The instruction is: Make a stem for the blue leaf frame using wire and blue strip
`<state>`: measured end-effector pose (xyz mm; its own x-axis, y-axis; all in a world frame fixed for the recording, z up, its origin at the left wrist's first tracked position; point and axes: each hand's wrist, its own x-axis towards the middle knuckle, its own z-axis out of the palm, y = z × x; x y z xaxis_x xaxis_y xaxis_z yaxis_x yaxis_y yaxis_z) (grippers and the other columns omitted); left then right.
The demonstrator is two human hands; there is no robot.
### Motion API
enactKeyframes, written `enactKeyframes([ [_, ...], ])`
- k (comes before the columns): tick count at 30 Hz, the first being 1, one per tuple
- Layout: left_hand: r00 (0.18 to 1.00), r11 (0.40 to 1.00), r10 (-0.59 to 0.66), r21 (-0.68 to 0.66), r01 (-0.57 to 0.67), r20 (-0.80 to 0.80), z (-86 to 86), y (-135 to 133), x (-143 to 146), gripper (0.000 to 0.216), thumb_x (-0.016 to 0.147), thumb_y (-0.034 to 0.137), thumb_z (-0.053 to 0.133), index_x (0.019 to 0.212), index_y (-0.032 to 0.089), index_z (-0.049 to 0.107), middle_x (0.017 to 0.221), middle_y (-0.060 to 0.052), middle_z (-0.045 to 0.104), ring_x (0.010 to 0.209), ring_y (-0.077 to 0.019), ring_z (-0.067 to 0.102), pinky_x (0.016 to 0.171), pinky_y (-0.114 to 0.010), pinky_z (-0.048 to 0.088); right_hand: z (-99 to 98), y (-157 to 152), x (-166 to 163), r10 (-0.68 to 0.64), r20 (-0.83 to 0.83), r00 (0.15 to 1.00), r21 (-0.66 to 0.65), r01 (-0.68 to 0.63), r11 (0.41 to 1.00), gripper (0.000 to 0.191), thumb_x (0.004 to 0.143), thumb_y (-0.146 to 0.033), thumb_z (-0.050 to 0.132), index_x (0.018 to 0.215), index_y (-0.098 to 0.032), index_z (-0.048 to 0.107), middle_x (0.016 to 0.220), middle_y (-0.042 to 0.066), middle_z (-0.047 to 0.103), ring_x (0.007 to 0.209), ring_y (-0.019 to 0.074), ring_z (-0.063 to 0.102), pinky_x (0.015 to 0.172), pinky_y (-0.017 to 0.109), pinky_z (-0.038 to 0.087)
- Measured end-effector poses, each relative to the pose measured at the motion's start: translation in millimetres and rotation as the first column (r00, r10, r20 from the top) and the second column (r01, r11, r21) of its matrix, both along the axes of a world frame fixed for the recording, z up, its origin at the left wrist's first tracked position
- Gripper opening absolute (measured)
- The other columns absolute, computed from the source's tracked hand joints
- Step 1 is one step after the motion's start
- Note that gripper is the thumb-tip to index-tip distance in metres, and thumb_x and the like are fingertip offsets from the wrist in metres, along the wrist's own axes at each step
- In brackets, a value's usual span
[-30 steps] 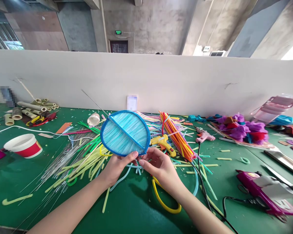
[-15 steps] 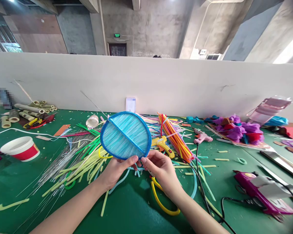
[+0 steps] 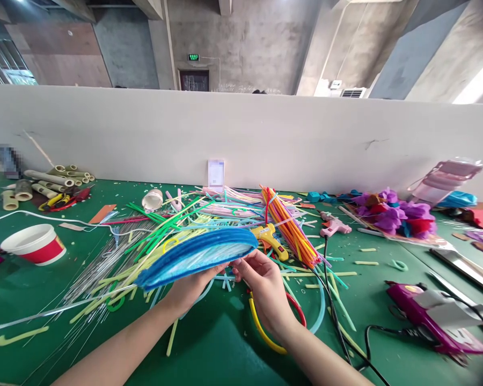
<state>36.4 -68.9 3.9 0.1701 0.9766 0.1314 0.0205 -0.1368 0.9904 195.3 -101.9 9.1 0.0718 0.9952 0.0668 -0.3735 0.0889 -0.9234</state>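
A blue leaf-shaped pipe-cleaner piece (image 3: 201, 254), with a thick dark blue rim and pale blue strands across it, is held above the table and seen almost edge-on. My left hand (image 3: 195, 287) grips its near edge from below, with some fingers hidden beneath it. At the right end, the thumb and fingers of my right hand (image 3: 263, 284) are pinched together on the rim. A thin silvery wire (image 3: 60, 310) runs from the pointed left end toward the lower left. Yellow (image 3: 261, 329) and red (image 3: 298, 308) loops lie below my right hand.
Behind my hands lie loose pipe cleaners (image 3: 145, 254), an orange bundle (image 3: 290, 228) and a yellow glue gun (image 3: 271, 239). A paper cup (image 3: 36, 245) stands left. To the right are a pink glue gun (image 3: 334, 224), black cords and a magenta power strip (image 3: 422, 316).
The blue piece has tipped from facing me to nearly edge-on, its pointed end swinging down and left. Its wire has swung from upper left to lower left. Both hands keep hold of it.
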Motion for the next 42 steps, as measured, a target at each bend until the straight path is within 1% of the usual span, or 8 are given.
enactKeyframes([
  [4, 0.998, 1.0, 0.029, -0.01, -0.03, -0.062, -5.5, -1.7, -0.4, 0.02, 0.076, 0.036, 0.08, 0.095, 0.03, 0.082, 0.103, -0.001, 0.079, 0.109, -0.0328, 0.068, 0.108, -0.044, 0.044, -0.2, -1.8, -4.3, -0.053, 0.02, 0.998, -0.021, 0.054, 0.998, 0.027, 0.078, -0.042, 0.081, 0.075, -0.019, 0.067, 0.068, -0.001, 0.062, 0.063, 0.0123, 0.053, 0.061, 0.025, 0.044],
  [7, 0.998, 0.998, 0.041, 0.052, -0.038, -0.057, -10.8, -2.5, 3.2, 0.025, 0.07, 0.03, 0.084, 0.095, 0.029, 0.082, 0.104, -0.003, 0.079, 0.118, -0.035, 0.065, 0.115, -0.045, 0.037, -1.1, -1.1, -7.8, -0.113, 0.058, 0.992, -0.046, 0.116, 0.992, 0.032, 0.075, -0.046, 0.081, 0.075, -0.017, 0.068, 0.069, 0.0, 0.063, 0.062, 0.0132, 0.053, 0.06, 0.026, 0.044],
  [13, 0.992, 0.978, 0.126, 0.167, -0.126, 0.008, -18.3, -3.0, 12.3, 0.028, 0.069, 0.029, 0.086, 0.097, 0.027, 0.082, 0.101, -0.007, 0.079, 0.117, -0.0363, 0.064, 0.115, -0.045, 0.038, -6.4, 5.8, -8.3, -0.193, 0.218, 0.957, -0.007, 0.2, 0.98, 0.035, 0.077, -0.051, 0.076, 0.077, -0.017, 0.067, 0.074, 0.004, 0.065, 0.065, 0.0165, 0.056, 0.057, 0.027, 0.046],
  [21, 0.981, 0.968, 0.141, 0.225, -0.108, -0.136, -17.6, -3.4, 16.8, 0.026, 0.074, 0.036, 0.082, 0.098, 0.026, 0.081, 0.106, -0.005, 0.079, 0.106, -0.034, 0.068, 0.114, -0.046, 0.039, -7.9, 9.6, -7.5, -0.214, 0.352, 0.911, 0.022, 0.221, 0.975, 0.03, 0.079, -0.046, 0.073, 0.08, -0.017, 0.066, 0.078, 0.007, 0.069, 0.07, 0.0195, 0.06, 0.057, 0.029, 0.046],
  [26, 0.985, 0.96, 0.164, 0.239, -0.147, -0.053, -22.3, -3.1, 18.3, 0.024, 0.077, 0.038, 0.08, 0.097, 0.025, 0.082, 0.106, -0.007, 0.078, 0.102, -0.0327, 0.07, 0.111, -0.043, 0.042, -6.9, 8.0, -9.7, -0.225, 0.353, 0.908, 0.019, 0.234, 0.972, 0.03, 0.08, -0.047, 0.072, 0.079, -0.017, 0.066, 0.076, 0.006, 0.069, 0.067, 0.0188, 0.06, 0.058, 0.03, 0.046],
  [33, 0.943, 0.935, 0.202, 0.34, -0.105, -0.264, -20.2, -4.3, 13.8, 0.028, 0.083, 0.044, 0.071, 0.099, 0.024, 0.081, 0.106, -0.006, 0.079, 0.105, -0.0322, 0.071, 0.11, -0.046, 0.045, -11.8, 11.2, -5.9, -0.184, 0.303, 0.935, -0.013, 0.198, 0.98, 0.035, 0.079, -0.05, 0.074, 0.078, -0.017, 0.064, 0.072, 0.003, 0.066, 0.063, 0.0166, 0.058, 0.056, 0.028, 0.047],
  [37, 0.971, 0.981, 0.079, 0.193, -0.035, -0.227, -13.5, -4.9, 10.6, 0.029, 0.088, 0.046, 0.063, 0.096, 0.024, 0.08, 0.101, -0.004, 0.08, 0.098, -0.0274, 0.074, 0.101, -0.039, 0.054, -11.4, 11.8, 1.0, -0.132, 0.212, 0.968, -0.015, 0.139, 0.99, 0.036, 0.077, -0.05, 0.078, 0.081, -0.018, 0.062, 0.071, 0.0, 0.062, 0.061, 0.0131, 0.054, 0.05, 0.024, 0.044],
  [42, 0.994, 0.998, 0.037, -0.038, -0.041, -0.098, -9.7, -4.3, 7.6, 0.03, 0.086, 0.049, 0.067, 0.076, 0.023, 0.078, 0.091, -0.005, 0.08, 0.092, -0.0259, 0.073, 0.092, -0.035, 0.056, -4.4, 11.4, 12.2, -0.174, 0.12, 0.977, 0.013, 0.173, 0.985, 0.032, 0.079, -0.046, 0.077, 0.092, -0.019, 0.067, 0.081, 0.0, 0.065, 0.069, 0.0121, 0.057, 0.058, 0.022, 0.048],
])
